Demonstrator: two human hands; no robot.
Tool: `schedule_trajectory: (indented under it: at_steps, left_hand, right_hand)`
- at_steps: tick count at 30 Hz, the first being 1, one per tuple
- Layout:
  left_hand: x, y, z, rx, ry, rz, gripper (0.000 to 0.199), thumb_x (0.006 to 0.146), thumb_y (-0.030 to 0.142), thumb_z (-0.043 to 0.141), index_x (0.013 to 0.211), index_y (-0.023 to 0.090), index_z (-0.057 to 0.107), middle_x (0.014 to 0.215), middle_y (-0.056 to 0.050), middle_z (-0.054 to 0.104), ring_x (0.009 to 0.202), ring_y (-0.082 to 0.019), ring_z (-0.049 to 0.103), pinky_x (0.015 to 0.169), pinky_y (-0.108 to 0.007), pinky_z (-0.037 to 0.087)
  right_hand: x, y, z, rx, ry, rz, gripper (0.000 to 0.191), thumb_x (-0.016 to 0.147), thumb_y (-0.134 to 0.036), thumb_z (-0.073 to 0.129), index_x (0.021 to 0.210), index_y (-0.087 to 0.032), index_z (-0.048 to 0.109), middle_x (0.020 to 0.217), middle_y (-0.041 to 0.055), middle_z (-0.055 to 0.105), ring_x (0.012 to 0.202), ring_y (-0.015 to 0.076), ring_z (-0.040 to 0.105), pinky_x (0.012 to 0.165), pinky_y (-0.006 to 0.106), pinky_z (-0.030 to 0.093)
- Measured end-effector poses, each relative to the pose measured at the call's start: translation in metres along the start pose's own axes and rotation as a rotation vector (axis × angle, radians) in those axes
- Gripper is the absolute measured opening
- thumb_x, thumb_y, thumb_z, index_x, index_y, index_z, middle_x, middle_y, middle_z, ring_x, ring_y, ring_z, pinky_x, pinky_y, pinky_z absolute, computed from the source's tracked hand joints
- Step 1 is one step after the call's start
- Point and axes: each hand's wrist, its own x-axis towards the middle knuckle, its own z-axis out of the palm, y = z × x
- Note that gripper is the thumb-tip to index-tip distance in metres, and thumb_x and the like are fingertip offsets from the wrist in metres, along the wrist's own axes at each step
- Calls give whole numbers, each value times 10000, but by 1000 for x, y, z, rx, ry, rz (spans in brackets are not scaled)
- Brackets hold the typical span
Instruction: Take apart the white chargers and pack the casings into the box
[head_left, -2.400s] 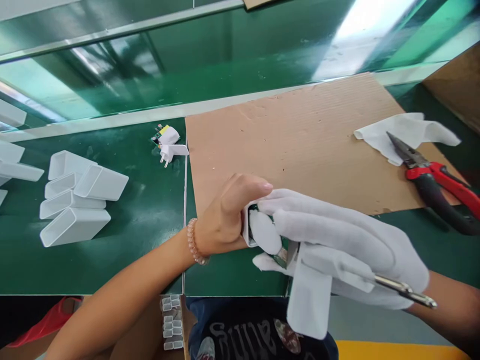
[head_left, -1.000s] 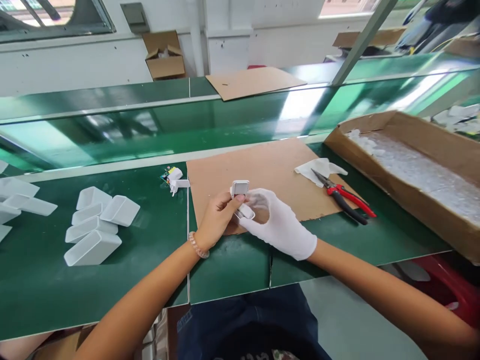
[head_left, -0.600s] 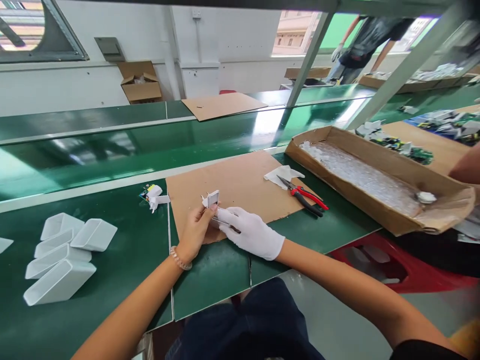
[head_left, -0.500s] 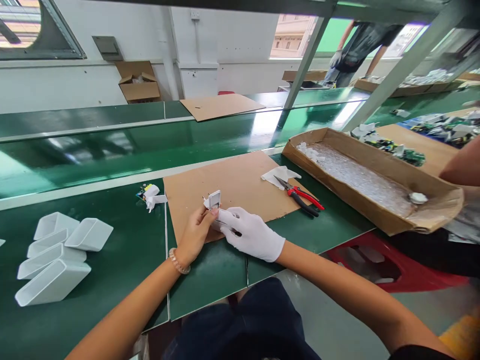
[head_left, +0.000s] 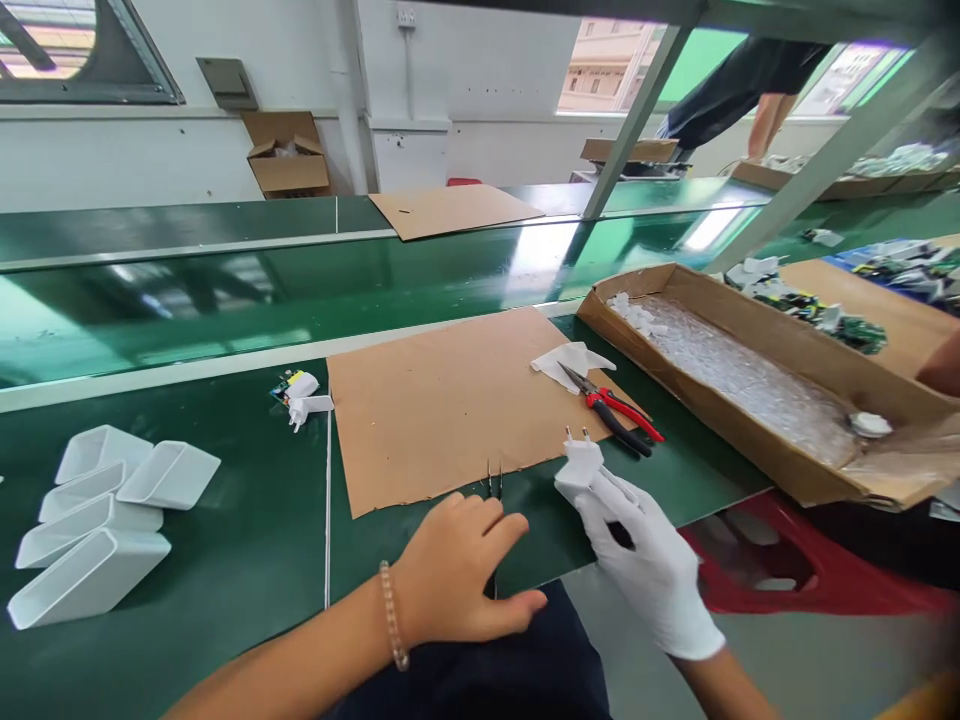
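Above the green surface (head_left: 247,560), the left grip (head_left: 461,570), apart over tweezers (head_left: 500,485), suggests tool handling, next needing precision; the right grip (head_left: 649,560) clamps a plug (head_left: 581,466).

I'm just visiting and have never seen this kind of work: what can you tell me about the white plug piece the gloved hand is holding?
The white plug piece looks like plastic, with an angular body and two slim pins side by side, pointing up and away from the person. The gloved right hand grips it, fingers hiding its lower part, so its full shape can't be told. It is held up near the cardboard sheet's near right corner, apart from the bare left hand.
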Motion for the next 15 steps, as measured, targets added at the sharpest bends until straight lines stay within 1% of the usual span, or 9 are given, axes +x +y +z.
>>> schedule_trajectory:
  at_steps: [2, 3, 5, 6, 8, 9, 11, 13, 15]
  left_hand:
    - [2, 4, 8, 190, -72, 40, 374, 766, 497, 621, 952, 174, 651, 811, -122, 634, 621, -258, 528, 532, -400, 390]
    - [2, 4, 9, 247, -103, 39, 297, 789, 448, 608, 915, 183, 653, 799, -117, 629, 605, -245, 518, 515, -384, 376]
    - [2, 2, 7, 277, -126, 34, 128, 823, 278, 553, 866, 198, 642, 771, -95, 613, 586, -213, 511, 498, -345, 372]
    - [1, 1, 4, 267, -122, 28, 140, 819, 182, 511, 877, 198, 636, 792, -89, 615, 586, -198, 519, 499, -324, 388]
    - [-1, -3, -4, 246, -107, 34, 295, 785, 55, 437, 965, 193, 624, 917, -97, 632, 621, -177, 558, 533, -289, 447]
    - [-3, -4, -9, 233, -91, 40, 338, 786, 40, 418, 1017, 187, 614, 982, -107, 631, 647, -175, 577, 560, -283, 476]
    - [-6, -10, -17, 222, -42, 58, 341, 842, 55, 389, 1090, 177, 589, 1045, -122, 621, 711, -180, 606, 615, -286, 511]
    - [-7, -19, -24, 241, 76, 84, 297, 902, 78, 387, 1116, 170, 571, 1022, -116, 614, 770, -181, 619, 653, -278, 516]
    - [-7, -32, -31, 303, 215, 85, 256, 926, 79, 415, 1120, 158, 562, 1012, -106, 604, 786, -164, 615, 668, -262, 506]
  right_hand:
    - [-4, 8, 5, -68, 8, -55, 320, 887, -166, 609, 1183, -287, 623, 1142, 78, 666, 930, 225, 696, 794, 337, 576]
    - [-3, 11, 7, -73, 0, -76, 317, 876, -158, 619, 1165, -286, 628, 1139, 75, 667, 918, 224, 699, 781, 333, 580]
    - [1, 14, 8, -41, 2, -78, 290, 865, -158, 631, 1127, -281, 643, 1128, 68, 673, 900, 217, 703, 770, 328, 585]
    - [3, 14, 8, -27, 12, -70, 278, 864, -162, 634, 1114, -280, 652, 1123, 63, 678, 892, 212, 704, 770, 325, 586]
    - [6, 15, 10, -7, 24, -50, 267, 865, -177, 641, 1108, -284, 664, 1118, 53, 685, 898, 205, 706, 795, 327, 587]
    - [6, 15, 11, 8, 24, -31, 277, 862, -192, 653, 1124, -282, 661, 1118, 54, 688, 909, 207, 706, 821, 334, 588]
    - [2, 14, 17, 72, 25, 52, 347, 845, -239, 692, 1185, -262, 626, 1107, 63, 698, 914, 209, 712, 865, 350, 594]
    - [-2, 11, 23, 174, 38, 174, 484, 825, -289, 727, 1270, -228, 549, 1076, 73, 713, 895, 208, 722, 876, 362, 604]
    - [-6, 8, 28, 265, 57, 251, 586, 817, -300, 740, 1331, -206, 474, 1053, 74, 722, 894, 200, 726, 884, 368, 606]
